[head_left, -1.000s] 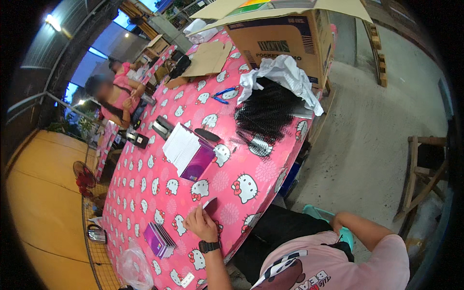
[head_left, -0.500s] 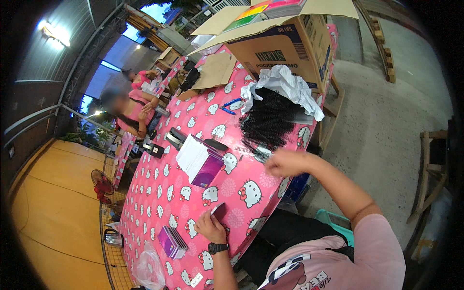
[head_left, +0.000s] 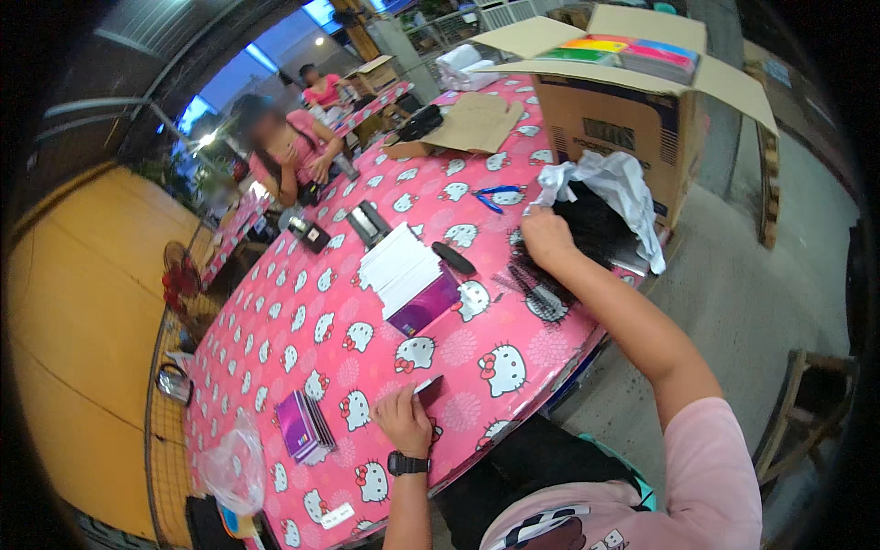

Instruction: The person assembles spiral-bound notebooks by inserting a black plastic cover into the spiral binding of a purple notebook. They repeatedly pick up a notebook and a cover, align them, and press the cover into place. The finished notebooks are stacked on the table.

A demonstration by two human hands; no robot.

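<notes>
My left hand [head_left: 403, 420], a black watch on its wrist, rests near the front of the table and grips a thin, dark-covered notepad [head_left: 428, 385], seen mostly edge-on. Out to the right, my right hand [head_left: 547, 236] is at the near-left side of a heap of black binding coils [head_left: 587, 220]. Its fingers are bent down into the coils, so what they hold is hidden. Loose coils [head_left: 541, 289] fan out toward me below that forearm. Between my hands stands a block of white-paged, purple-covered notepads [head_left: 423, 302]. A smaller stack of purple notepads [head_left: 304, 426] lies to the left.
White crumpled paper [head_left: 623, 188] surrounds the coils; blue-handled pliers [head_left: 496, 196] lie beside them. Behind stands an open carton [head_left: 614, 119] of colourful pads. A black stapler-like tool [head_left: 451, 258], a hole punch [head_left: 368, 223] and a plastic bag [head_left: 236, 466] share the pink table. Two people sit beyond.
My right hand has moved away from me, from the coils' loose near ends to the heap's upper left. The left hand keeps its notepad. The whole view has shifted.
</notes>
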